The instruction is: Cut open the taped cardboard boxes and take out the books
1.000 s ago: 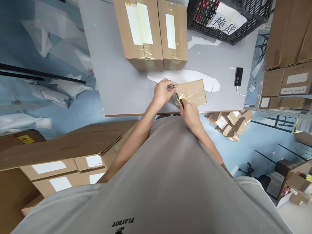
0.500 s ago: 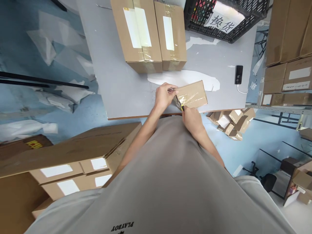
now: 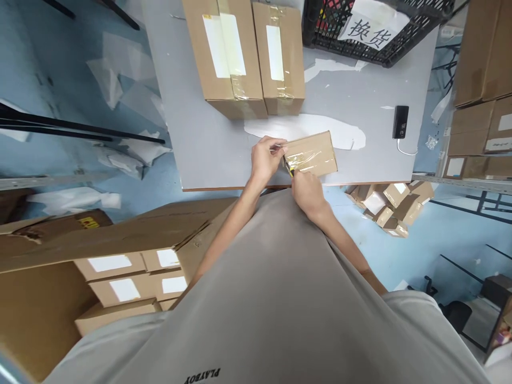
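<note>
A small flat cardboard box (image 3: 314,153) wrapped in clear tape lies at the near edge of the grey table (image 3: 196,133). My left hand (image 3: 264,158) is closed on the box's left end and holds it down. My right hand (image 3: 304,189) is closed round a yellow and black utility knife (image 3: 288,169), whose tip rests at the box's near left corner. My grey shirt fills the lower part of the view.
Two taller taped cardboard boxes (image 3: 248,53) stand side by side at the table's far side. A black plastic crate (image 3: 376,32) with a paper sign sits at the far right. A small black device (image 3: 400,121) with a white cable lies at the right. Cartons (image 3: 120,256) and scraps lie on the blue floor.
The knife and my right hand have slid a little left along the box's near edge. The box and my left hand stay in place. The view has shifted slightly.
</note>
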`<action>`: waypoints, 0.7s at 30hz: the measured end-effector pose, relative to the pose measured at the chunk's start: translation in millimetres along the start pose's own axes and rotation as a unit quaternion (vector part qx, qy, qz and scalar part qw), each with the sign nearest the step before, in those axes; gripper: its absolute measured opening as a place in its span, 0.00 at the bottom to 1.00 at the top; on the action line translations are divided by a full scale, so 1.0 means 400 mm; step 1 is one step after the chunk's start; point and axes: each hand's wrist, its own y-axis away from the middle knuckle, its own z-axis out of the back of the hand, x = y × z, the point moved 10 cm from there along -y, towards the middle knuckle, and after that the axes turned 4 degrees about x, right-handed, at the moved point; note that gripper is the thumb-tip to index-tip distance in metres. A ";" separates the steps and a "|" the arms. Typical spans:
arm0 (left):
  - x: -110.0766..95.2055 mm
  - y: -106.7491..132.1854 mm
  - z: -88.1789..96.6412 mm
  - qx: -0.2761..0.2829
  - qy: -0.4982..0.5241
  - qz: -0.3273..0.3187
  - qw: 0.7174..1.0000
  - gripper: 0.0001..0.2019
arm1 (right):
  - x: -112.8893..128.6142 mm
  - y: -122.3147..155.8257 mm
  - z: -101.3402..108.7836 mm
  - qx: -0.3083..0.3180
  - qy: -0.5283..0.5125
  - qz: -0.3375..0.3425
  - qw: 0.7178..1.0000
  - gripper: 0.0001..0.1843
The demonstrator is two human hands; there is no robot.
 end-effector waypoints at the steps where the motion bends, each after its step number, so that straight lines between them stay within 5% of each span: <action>1: 0.004 0.001 0.000 -0.004 -0.001 0.004 1.000 0.11 | 0.002 0.001 0.000 -0.002 0.002 0.007 1.000 0.22; 16: 0.026 0.033 0.005 -0.059 -0.013 -0.010 0.998 0.15 | -0.056 0.016 -0.049 0.020 -0.014 0.073 0.997 0.20; 18: 0.023 0.039 0.006 -0.070 -0.013 -0.020 0.997 0.18 | -0.108 0.026 -0.029 -0.022 -0.051 0.076 0.996 0.20; 21: -0.008 0.058 0.008 -0.097 -0.043 -0.041 0.994 0.23 | -0.253 0.020 0.033 -0.163 -0.136 0.039 0.976 0.21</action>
